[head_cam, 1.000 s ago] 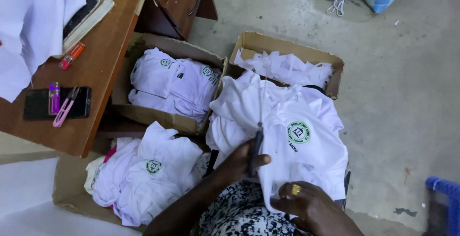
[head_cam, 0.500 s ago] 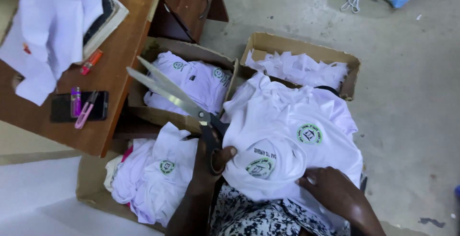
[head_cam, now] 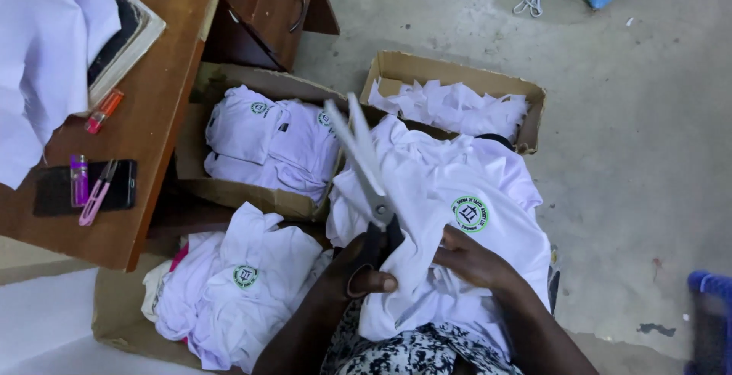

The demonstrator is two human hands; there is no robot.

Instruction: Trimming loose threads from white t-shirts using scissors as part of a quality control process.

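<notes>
White shirt (head_cam: 457,192) lies across the lap, just in front of the scrap box (head_cam: 457,85). Left hand (head_cam: 358,268) grips scissors (head_cam: 366,169), whose open blades have swung from leftward to upright over the shirt, nearer a cut. Right hand (head_cam: 473,257) pinches the fabric.

Garment workshop: cardboard boxes (head_cam: 457,78) of white shirts (head_cam: 267,139), concrete floor (head_cam: 633,154).

I see the scissors (head_cam: 364,163) as bright smooth metal blades with dark matt handles, set against the soft white cloth of the shirt (head_cam: 450,200), which carries a printed green round badge. The boxes (head_cam: 457,78) look like rough brown cardboard, the desk (head_cam: 164,108) smooth, faintly glossy brown wood, and the floor (head_cam: 625,116) rough grey concrete.
</notes>
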